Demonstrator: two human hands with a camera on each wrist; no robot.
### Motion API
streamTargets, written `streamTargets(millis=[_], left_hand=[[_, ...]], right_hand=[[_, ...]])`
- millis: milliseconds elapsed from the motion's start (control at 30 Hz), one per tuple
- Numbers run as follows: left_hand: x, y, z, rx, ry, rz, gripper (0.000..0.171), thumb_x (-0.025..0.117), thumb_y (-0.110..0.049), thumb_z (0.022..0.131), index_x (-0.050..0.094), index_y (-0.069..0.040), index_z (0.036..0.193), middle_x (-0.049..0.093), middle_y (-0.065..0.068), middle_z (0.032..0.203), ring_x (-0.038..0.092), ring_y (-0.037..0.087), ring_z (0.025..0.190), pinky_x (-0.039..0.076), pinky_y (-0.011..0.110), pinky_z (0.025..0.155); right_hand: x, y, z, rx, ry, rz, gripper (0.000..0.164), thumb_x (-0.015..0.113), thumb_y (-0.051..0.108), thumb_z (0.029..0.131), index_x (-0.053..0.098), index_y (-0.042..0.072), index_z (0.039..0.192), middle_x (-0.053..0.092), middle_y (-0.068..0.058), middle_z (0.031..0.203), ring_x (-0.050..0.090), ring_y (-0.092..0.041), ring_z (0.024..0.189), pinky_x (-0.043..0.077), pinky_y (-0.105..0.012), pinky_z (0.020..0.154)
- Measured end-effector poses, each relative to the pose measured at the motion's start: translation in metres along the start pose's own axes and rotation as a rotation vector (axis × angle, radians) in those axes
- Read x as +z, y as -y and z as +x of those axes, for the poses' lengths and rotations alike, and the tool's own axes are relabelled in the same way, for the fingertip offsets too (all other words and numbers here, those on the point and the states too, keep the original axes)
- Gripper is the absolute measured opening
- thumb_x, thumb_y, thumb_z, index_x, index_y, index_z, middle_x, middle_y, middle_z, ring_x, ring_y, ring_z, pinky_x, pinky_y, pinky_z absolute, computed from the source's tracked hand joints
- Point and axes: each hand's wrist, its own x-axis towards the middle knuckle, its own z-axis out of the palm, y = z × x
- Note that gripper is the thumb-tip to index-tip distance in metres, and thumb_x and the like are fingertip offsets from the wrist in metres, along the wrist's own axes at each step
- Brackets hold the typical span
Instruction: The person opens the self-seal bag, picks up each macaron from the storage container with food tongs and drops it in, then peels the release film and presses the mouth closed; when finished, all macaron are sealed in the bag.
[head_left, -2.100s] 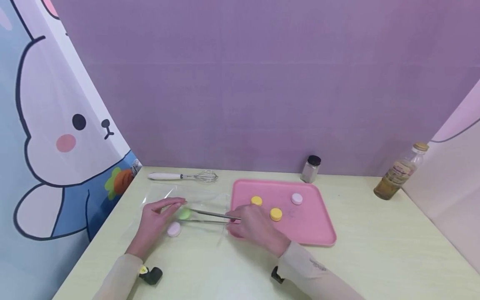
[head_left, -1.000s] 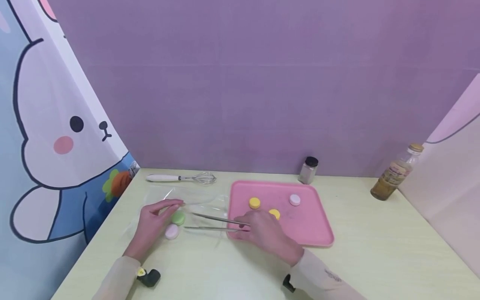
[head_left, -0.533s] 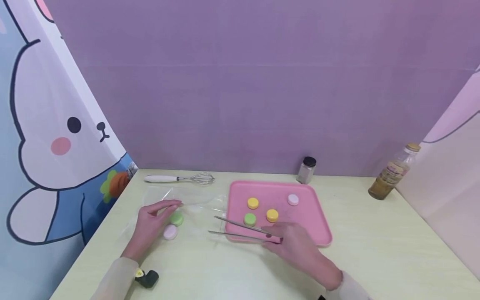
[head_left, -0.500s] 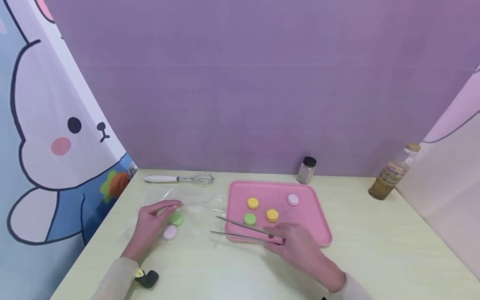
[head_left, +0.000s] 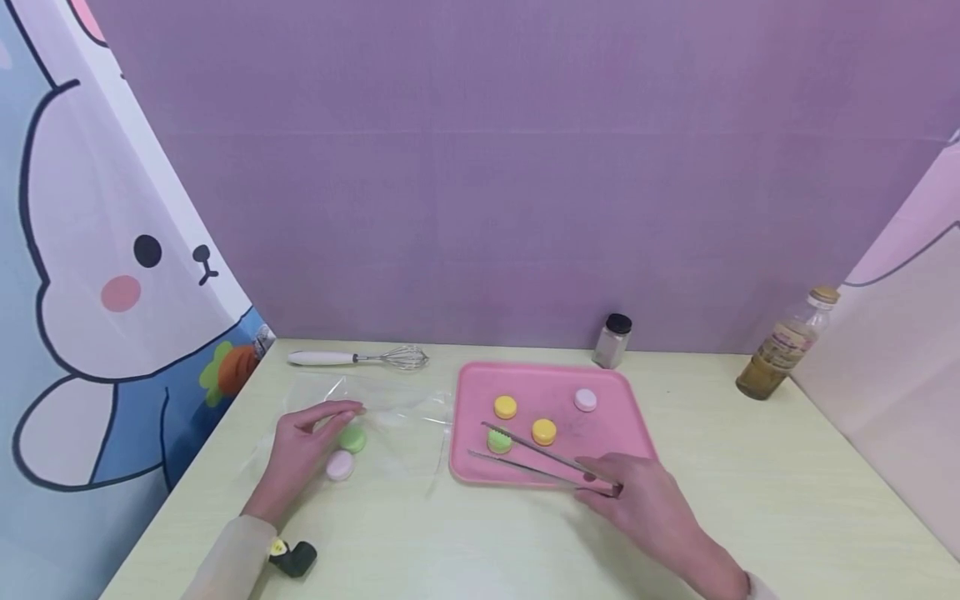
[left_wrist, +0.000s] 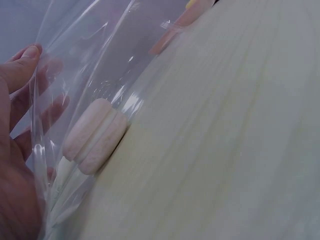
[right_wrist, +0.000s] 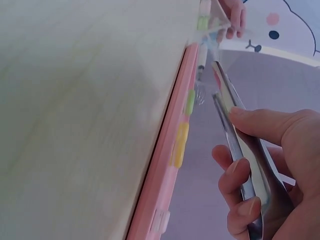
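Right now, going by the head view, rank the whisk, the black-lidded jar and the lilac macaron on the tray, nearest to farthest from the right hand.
From the right hand:
1. Lilac macaron, ahead on the pink tray.
2. Black-lidded jar, just past the tray's far edge.
3. Whisk, well left, along the table's far edge.

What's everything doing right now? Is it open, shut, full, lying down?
Tongs: open, in the right hand
Clear bag: edge pinched in the left hand
Two macarons beside that hand: lying down, perhaps inside the bag
Pink tray: flat, four macarons on it
Whisk: lying flat
Small jar: black lid on
Bottle: cap on, partly filled
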Motion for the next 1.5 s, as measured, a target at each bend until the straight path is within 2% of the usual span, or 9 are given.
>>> streamTargets(millis=[200,400,533,800,1100,1267,1500], left_hand=[[0.000,-0.001,0.000,0.007,-0.004,-0.010,0.020,0.069,-0.011,0.098,0.075,-0.001,0.113,0.074,0.013,0.114,0.060,0.023,0.124,0.041,0.017,0.106],[0.000,-0.001,0.000,0.010,-0.004,-0.001,0.020,0.068,-0.011,0.098,0.075,0.000,0.113,0.073,0.014,0.114,0.060,0.024,0.125,0.040,0.016,0.107],[0.000,-0.001,0.000,0.008,-0.007,-0.003,0.020,0.069,-0.011,0.098,0.075,-0.001,0.113,0.074,0.013,0.114,0.060,0.021,0.124,0.039,0.016,0.107],[0.000,-0.003,0.001,0.001,-0.002,0.006,0.021,0.069,-0.011,0.098,0.075,0.000,0.114,0.073,0.013,0.115,0.060,0.022,0.125,0.039,0.016,0.107],[0.000,-0.002,0.001,-0.014,-0.005,0.013,0.020,0.070,-0.014,0.098,0.076,-0.002,0.113,0.074,0.011,0.115,0.059,0.023,0.125,0.040,0.016,0.107],[0.000,-0.001,0.001,-0.002,-0.002,0.006,0.020,0.070,-0.013,0.098,0.075,-0.002,0.113,0.074,0.011,0.115,0.061,0.017,0.124,0.040,0.016,0.106],[-0.001,0.000,0.000,0.002,-0.005,-0.007,0.020,0.070,-0.012,0.097,0.075,-0.001,0.113,0.074,0.013,0.114,0.061,0.019,0.123,0.041,0.017,0.106]], right_hand=[[-0.001,-0.010,-0.003,0.037,-0.028,-0.058,0.035,0.091,0.020,0.074,0.081,0.021,0.107,0.071,0.017,0.085,0.055,0.007,0.066,0.049,-0.021,0.057],[0.001,-0.016,-0.003,0.075,0.004,-0.084,0.034,0.091,0.021,0.074,0.081,0.020,0.107,0.071,0.018,0.084,0.060,0.005,0.070,0.052,-0.024,0.061],[0.002,-0.017,-0.002,0.084,0.030,-0.083,0.032,0.090,0.022,0.075,0.081,0.021,0.106,0.073,0.015,0.086,0.061,0.004,0.073,0.054,-0.026,0.064],[0.003,-0.021,0.000,0.085,0.057,-0.049,0.026,0.089,0.022,0.077,0.081,0.020,0.101,0.072,0.015,0.083,0.054,0.004,0.067,0.048,-0.022,0.057],[0.005,-0.021,0.000,0.086,0.042,-0.040,0.023,0.089,0.021,0.076,0.081,0.021,0.098,0.069,0.019,0.078,0.054,0.005,0.064,0.048,-0.021,0.056],[0.006,-0.017,0.000,0.117,0.041,-0.025,0.024,0.089,0.019,0.076,0.081,0.020,0.098,0.070,0.018,0.079,0.054,0.005,0.065,0.049,-0.021,0.058],[0.009,-0.010,0.003,0.040,0.008,0.011,0.028,0.090,0.018,0.075,0.081,0.020,0.102,0.073,0.015,0.084,0.055,0.005,0.067,0.049,-0.019,0.057]])
